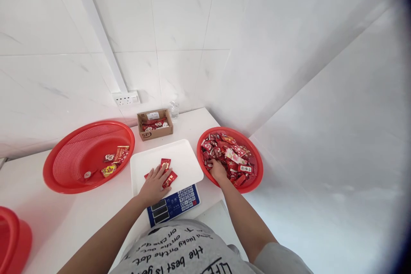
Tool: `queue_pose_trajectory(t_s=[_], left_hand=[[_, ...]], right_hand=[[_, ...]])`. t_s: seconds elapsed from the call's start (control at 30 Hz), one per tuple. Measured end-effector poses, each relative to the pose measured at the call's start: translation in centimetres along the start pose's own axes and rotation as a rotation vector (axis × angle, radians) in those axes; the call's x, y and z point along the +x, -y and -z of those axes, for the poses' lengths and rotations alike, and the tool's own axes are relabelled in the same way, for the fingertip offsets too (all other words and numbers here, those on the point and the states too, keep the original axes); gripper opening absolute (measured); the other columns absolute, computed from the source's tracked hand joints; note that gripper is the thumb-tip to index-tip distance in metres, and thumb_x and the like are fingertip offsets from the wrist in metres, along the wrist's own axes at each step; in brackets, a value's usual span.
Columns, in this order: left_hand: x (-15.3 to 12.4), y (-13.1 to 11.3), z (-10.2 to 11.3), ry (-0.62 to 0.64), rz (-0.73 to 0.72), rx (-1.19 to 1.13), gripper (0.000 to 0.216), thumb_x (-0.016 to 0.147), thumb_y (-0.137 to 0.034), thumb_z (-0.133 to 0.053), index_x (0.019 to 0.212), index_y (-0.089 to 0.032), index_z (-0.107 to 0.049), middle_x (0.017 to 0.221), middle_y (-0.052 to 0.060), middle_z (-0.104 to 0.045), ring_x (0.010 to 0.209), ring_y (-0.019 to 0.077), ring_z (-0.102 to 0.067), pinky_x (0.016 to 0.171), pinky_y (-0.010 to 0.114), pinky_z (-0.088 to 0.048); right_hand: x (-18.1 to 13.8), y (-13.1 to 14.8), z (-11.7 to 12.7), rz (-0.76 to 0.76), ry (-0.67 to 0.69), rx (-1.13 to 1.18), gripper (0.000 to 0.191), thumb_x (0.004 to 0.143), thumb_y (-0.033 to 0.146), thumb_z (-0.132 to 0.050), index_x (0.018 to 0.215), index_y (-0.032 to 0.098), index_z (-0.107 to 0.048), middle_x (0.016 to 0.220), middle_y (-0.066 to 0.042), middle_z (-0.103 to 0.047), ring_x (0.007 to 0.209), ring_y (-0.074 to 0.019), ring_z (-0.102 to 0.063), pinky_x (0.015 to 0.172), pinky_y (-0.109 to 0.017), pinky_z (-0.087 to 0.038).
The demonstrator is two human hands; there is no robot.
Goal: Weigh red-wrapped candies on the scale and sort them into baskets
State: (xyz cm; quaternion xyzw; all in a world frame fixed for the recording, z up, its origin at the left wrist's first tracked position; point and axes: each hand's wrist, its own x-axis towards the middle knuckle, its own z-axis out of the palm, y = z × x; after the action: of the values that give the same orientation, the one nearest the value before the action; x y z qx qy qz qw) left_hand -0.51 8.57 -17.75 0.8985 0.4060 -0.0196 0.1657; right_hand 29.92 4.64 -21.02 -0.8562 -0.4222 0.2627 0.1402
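My left hand [155, 185] lies flat with its fingers spread over several small red packets [170, 178] on the white weighing tray [184, 158] of a digital scale. Below the tray, the scale's blue keypad panel [175, 203] faces me. To the right, my right hand [218, 170] reaches down into a red plastic basket [258, 158] among many small wrapped packets [229, 154], mostly red. Its fingertips are sunk between the packets, so their grip is hidden.
At the left stands another red basket [64, 154] with a few packets. A small cardboard box [157, 134] of packets and a clear cup [174, 110] are behind the scale. Part of a red container [24, 239] shows at lower left. The wall carries a socket strip [126, 98].
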Motion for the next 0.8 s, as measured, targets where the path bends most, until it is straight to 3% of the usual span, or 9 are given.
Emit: queue_pose_trajectory(t_s=[0.2, 0.47, 0.7, 0.8], left_hand=[[0.0, -0.1, 0.1, 0.012, 0.019, -0.015, 0.063, 0.082, -0.041, -0.047, 0.141, -0.027, -0.028, 0.15, 0.005, -0.018, 0.138, 0.0295, -0.013, 0.109, 0.051, -0.016], [0.0, 0.0, 0.0, 0.006, 0.021, -0.014, 0.064, 0.082, -0.045, -0.047, 0.141, -0.027, -0.028, 0.151, 0.005, -0.018, 0.137, 0.0291, -0.015, 0.109, 0.05, -0.017], [-0.1, -0.1, 0.2, 0.026, 0.031, -0.057, 0.066, 0.081, -0.043, -0.049, 0.141, -0.025, -0.026, 0.15, 0.007, -0.019, 0.138, 0.0281, -0.013, 0.11, 0.05, -0.015], [-0.4, -0.1, 0.4, 0.027, 0.028, -0.094, 0.075, 0.079, -0.044, -0.052, 0.143, -0.022, -0.021, 0.151, 0.009, -0.016, 0.138, 0.0266, -0.013, 0.111, 0.048, -0.013]], right_hand=[[0.2, -0.7, -0.3, 0.052, -0.105, 0.224, 0.026, 0.073, 0.019, -0.046, 0.092, 0.019, -0.064, 0.084, -0.004, -0.068, 0.077, -0.0176, -0.062, 0.072, -0.027, -0.046], [0.2, -0.8, 0.1, 0.097, -0.255, 0.459, 0.033, 0.077, 0.044, -0.044, 0.08, 0.018, -0.063, 0.073, -0.005, -0.067, 0.066, -0.0191, -0.059, 0.063, -0.029, -0.044], [-0.5, 0.0, 0.8, 0.094, -0.399, 0.592, 0.052, 0.077, 0.06, -0.04, 0.086, 0.015, -0.063, 0.06, -0.004, -0.063, 0.057, -0.019, -0.057, 0.058, -0.03, -0.044], [-2.1, 1.6, 0.7, 0.117, -0.348, 0.65, 0.056, 0.079, 0.062, -0.038, 0.095, 0.014, -0.062, 0.066, -0.006, -0.065, 0.058, -0.0181, -0.058, 0.057, -0.03, -0.046]])
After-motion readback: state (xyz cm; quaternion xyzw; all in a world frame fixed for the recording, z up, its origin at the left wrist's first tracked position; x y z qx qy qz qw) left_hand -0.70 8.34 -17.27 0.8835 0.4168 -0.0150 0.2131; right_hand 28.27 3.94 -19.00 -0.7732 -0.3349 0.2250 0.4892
